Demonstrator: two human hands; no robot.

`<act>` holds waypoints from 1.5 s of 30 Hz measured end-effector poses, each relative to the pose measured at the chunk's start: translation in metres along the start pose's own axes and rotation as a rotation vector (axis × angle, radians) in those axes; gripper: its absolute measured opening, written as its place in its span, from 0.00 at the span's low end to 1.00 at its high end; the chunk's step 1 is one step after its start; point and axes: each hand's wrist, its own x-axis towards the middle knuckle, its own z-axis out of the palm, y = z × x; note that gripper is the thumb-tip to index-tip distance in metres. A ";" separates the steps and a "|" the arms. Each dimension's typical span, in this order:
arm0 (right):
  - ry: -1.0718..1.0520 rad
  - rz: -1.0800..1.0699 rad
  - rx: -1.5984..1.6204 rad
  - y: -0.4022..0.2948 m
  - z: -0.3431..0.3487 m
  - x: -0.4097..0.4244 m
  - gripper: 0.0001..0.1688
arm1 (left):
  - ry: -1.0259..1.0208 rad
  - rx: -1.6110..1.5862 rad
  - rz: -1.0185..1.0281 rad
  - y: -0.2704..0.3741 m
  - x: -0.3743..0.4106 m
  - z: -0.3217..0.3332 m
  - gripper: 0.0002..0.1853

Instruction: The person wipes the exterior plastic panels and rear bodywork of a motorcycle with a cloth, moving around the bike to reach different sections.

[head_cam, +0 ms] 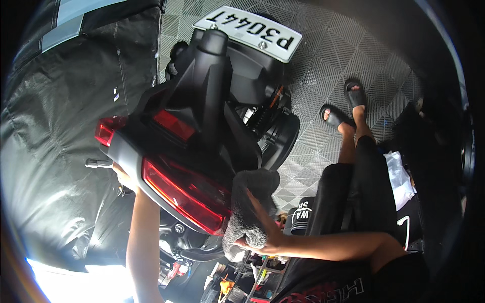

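A dark grey plush microfiber towel [252, 204] is bunched in my right hand [267, 235]. It rests against the end of a red tail light [183, 199] on the rear of a motor scooter [204, 113]. My left hand [125, 177] lies at the far edge of the grey tail panel [129, 151], its fingers partly hidden by the bodywork. A small metal lever-like part [99, 163] sticks out beside it. The scooter's other red light [110, 130] and a red reflector [174, 124] sit further up the tail. A white licence plate [250, 32] with characters is bolted to the black rear fender.
A black sheet-like cover [64, 132] hangs along the left. Grey ribbed floor tiles [322, 57] lie under my sandalled feet [355, 96]. Black buckets [301, 219] stand by my legs. Shelving [261, 278] with assorted items is below, and a white plastic bag [399, 180] is at the right.
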 end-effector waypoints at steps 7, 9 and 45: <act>-0.237 -0.378 -0.187 -0.077 -0.025 0.159 0.47 | 0.020 0.005 -0.063 -0.014 0.003 -0.008 0.33; -0.390 -0.575 -0.433 -0.110 -0.008 0.227 0.35 | 0.026 0.007 -0.056 -0.011 0.002 -0.002 0.34; 0.207 -0.467 -1.485 -0.075 0.057 0.019 0.51 | 0.088 0.015 0.318 0.010 -0.029 -0.003 0.33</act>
